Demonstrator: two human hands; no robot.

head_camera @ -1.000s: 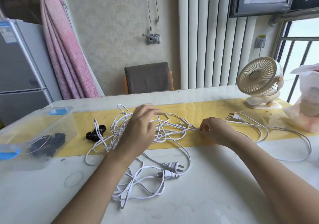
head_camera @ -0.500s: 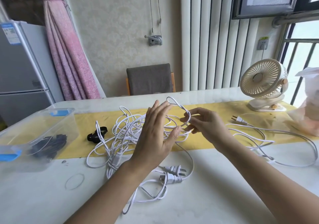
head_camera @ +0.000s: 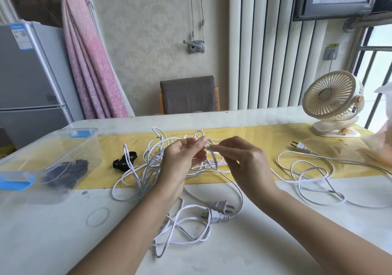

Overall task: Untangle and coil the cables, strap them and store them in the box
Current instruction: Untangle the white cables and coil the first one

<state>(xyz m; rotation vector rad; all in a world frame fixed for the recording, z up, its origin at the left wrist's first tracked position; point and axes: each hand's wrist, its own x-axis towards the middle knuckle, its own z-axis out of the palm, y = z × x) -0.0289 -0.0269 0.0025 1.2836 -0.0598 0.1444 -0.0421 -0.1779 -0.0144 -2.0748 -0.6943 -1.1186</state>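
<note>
Both hands are raised close together over the worktop (head_camera: 254, 243), the left hand (head_camera: 182, 160) and right hand (head_camera: 244, 162) each pinching a strand of the white cables (head_camera: 152, 164), fingertips almost touching. Nearest, two plugs (head_camera: 220, 205) lie side by side among loose loops. Beyond the hands the knotted mass rests on the yellow runner, a black strap (head_camera: 125, 161) just beside it. The clear box (head_camera: 70, 147) stands at the left with a dark bundle (head_camera: 67, 171) inside. Untangling seems to be the step in hand, with coiling not yet begun. The next move likely calls for easing the pinched loop out without tightening the knot.
</note>
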